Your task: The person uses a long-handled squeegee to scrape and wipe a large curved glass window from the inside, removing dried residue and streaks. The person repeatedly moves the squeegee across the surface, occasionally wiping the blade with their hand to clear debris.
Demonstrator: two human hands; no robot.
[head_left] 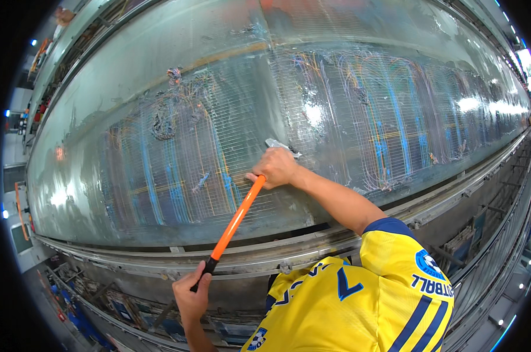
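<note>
My left hand (190,295) is closed round the black grip of a long-handled tool (238,218) with a bright orange shaft. Farther up, my right hand (277,166) is wrapped round the shaft's far end. A grey metal piece (275,143) shows just beyond the right knuckles. It looks like the tool's head, but my fingers hide most of it. The tool slants up and to the right, over the near edge of a large glossy grey-green panel (248,76). Whether its head touches the panel, I cannot tell.
Under the panel's shiny surface run fine grid lines and blue and orange strands (401,117). Dark tangled clumps (163,126) lie at its left part. A metal rail (265,265) runs along its near edge. Below stands metal framework (476,240).
</note>
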